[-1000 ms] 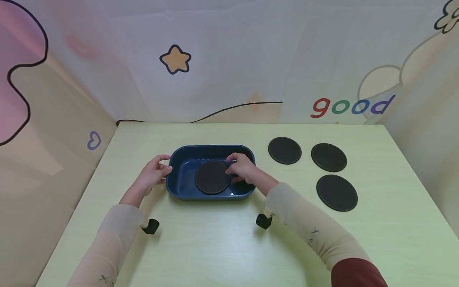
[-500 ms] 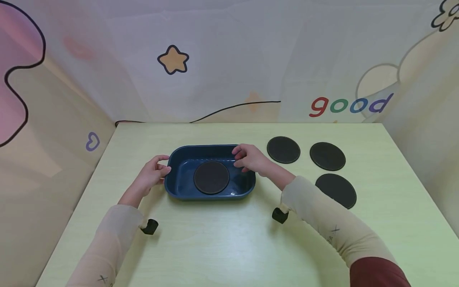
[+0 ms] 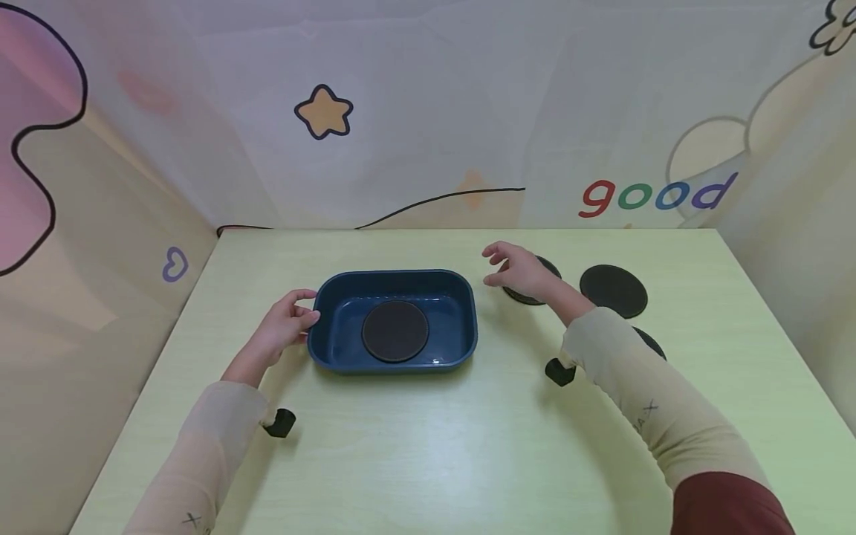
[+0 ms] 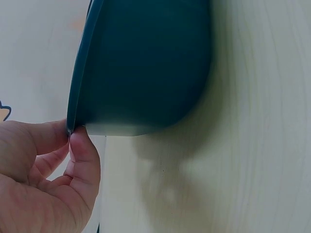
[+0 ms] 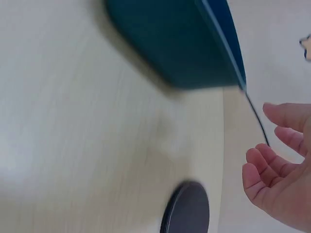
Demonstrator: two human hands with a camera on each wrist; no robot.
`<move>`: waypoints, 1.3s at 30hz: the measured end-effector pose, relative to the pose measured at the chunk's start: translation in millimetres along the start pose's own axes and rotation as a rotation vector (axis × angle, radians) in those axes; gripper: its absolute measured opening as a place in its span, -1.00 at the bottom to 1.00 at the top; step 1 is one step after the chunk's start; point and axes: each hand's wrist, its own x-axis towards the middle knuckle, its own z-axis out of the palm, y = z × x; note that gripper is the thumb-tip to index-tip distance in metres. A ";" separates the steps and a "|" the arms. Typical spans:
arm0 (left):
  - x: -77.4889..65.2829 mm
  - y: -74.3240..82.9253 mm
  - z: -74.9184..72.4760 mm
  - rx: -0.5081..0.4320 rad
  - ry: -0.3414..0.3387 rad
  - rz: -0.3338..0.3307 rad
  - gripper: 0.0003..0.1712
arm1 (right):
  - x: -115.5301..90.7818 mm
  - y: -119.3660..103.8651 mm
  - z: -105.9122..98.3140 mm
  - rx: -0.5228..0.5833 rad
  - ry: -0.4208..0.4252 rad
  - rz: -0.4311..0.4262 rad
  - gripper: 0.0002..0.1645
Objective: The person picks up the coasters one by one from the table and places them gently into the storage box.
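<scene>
A blue rectangular tray (image 3: 393, 368) sits on the table, with a round black coaster (image 3: 394, 331) lying flat inside it. At its left end my left hand (image 3: 284, 323) pinches the rim between thumb and finger; the left wrist view shows the tray's outer wall (image 4: 141, 68) up close. My right hand (image 3: 524, 273) holds nothing and hovers to the right of the tray, fingers loosely bent. Beneath that hand, partly covered, is a second black coaster (image 3: 551, 267), seen also as a dark disc (image 5: 189, 208) in the right wrist view.
Farther right lies another black coaster (image 3: 614, 291). In front of it, one more coaster (image 3: 652, 342) is mostly hidden by my right sleeve (image 3: 642, 401). A printed cloth backdrop (image 3: 414, 111) rises behind the pale table (image 3: 414, 453).
My right hand has left the coaster inside the tray, lifted over the tray's right rim and moved right to above a coaster on the table. My left hand has stayed on the rim.
</scene>
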 end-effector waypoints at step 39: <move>2.4 -3.5 -0.4 -0.003 0.014 -0.010 -0.51 | 13.8 85.7 -29.1 -0.225 0.165 0.254 -0.28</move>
